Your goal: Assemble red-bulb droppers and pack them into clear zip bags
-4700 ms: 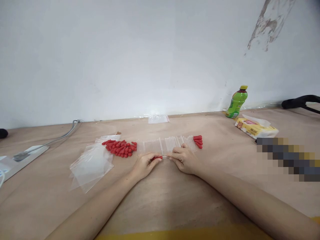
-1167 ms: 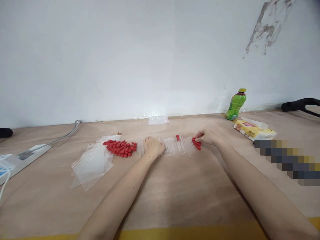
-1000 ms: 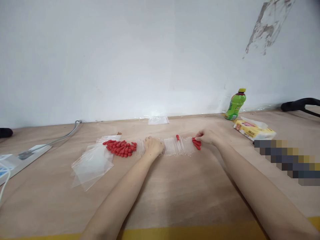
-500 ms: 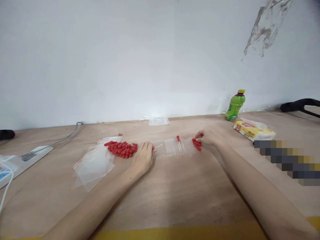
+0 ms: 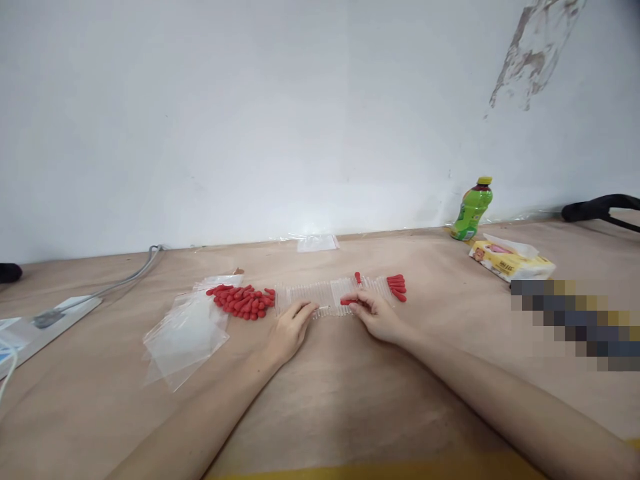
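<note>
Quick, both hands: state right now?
Left hand: closed, holding a thin clear tube.
Right hand: closed, pinching a red bulb.

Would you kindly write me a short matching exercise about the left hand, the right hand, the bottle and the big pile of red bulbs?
1. Left hand
2. Right hand
3. Bottle
4. Big pile of red bulbs

A. Green, with a yellow cap
B. Holding a single red bulb
C. At the left end of the row of clear tubes
D. Holding a single clear tube

Pairs: 1-D, 2-B, 3-A, 4-C
</note>
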{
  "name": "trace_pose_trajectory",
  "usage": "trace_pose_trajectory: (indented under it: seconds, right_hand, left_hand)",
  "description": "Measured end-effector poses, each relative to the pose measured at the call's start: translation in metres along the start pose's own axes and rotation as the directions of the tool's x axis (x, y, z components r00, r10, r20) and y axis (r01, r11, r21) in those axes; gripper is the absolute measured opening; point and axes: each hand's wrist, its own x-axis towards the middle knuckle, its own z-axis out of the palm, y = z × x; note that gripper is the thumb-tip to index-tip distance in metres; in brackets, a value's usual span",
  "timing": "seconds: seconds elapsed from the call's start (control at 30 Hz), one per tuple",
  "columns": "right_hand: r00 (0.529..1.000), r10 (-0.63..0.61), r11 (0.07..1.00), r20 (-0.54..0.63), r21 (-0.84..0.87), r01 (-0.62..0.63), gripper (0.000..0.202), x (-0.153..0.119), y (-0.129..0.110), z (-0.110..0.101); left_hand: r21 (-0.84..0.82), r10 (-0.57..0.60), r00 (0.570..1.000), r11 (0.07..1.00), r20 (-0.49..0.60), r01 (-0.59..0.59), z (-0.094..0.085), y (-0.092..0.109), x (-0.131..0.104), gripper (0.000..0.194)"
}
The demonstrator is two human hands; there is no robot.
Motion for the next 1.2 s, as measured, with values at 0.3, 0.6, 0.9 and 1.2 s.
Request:
trace_pose_trajectory:
  seconds: [0.3, 0.6, 0.9, 1.2]
  right_hand:
    - [0.998, 0.048, 0.985, 0.050, 0.164, -0.056, 0.017, -0.008, -0.008, 0.016]
    - [1.000, 0.016, 0.994, 0.015, 0.107, -0.018, 0.018, -0.012, -0.009, 0.021]
    - [0.988, -0.153, 0.988, -0.019, 0.000, 0.153, 0.015, -0.015, -0.005, 0.020]
    - [0.967, -0.252, 0.959, 0.033, -0.123, 0.254, 0.017, -0.021, -0.012, 0.017]
  left_hand:
    - [-0.052, 0.025, 0.999, 0.998, 0.045, -0.023, -0.001, 0.003, 0.000, 0.023]
    - [-0.076, 0.118, 0.992, 0.991, 0.042, -0.115, 0.003, -0.003, -0.004, 0.037]
    - [-0.063, 0.199, 0.979, 0.979, 0.043, -0.196, -0.002, 0.002, -0.003, 0.041]
    - [0.061, 0.246, 0.960, 0.965, 0.135, -0.256, -0.007, 0.003, -0.003, 0.037]
